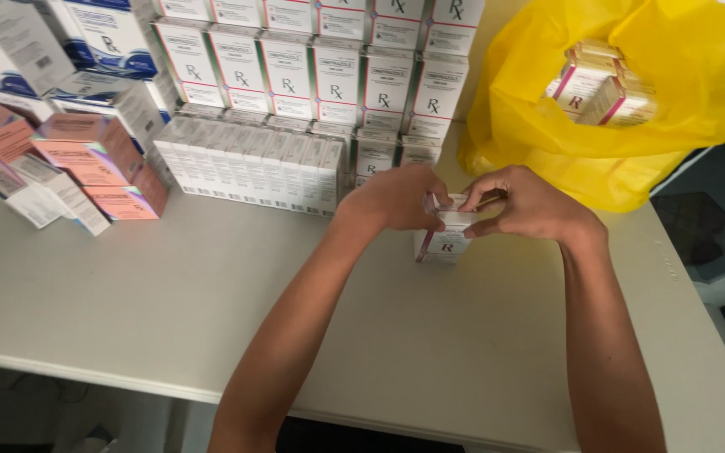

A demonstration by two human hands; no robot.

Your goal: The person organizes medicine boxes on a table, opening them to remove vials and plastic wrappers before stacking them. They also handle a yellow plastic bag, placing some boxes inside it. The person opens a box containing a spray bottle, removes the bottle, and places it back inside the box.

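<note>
The small white carton (pixel 446 239) stands upright on the worktop (pixel 169 310), its long axis vertical, right between the two hands. The left hand (pixel 396 200) grasps its upper left side, and the right hand (pixel 524 204) pinches the top edge from the right, fingers curled over it. Both hands touch it, so neither is nearer. Behind it, touching or just beside, lies a row of white boxes (pixel 253 164). To the right, well apart, the yellow plastic bag (pixel 631 143) holds more cartons.
</note>
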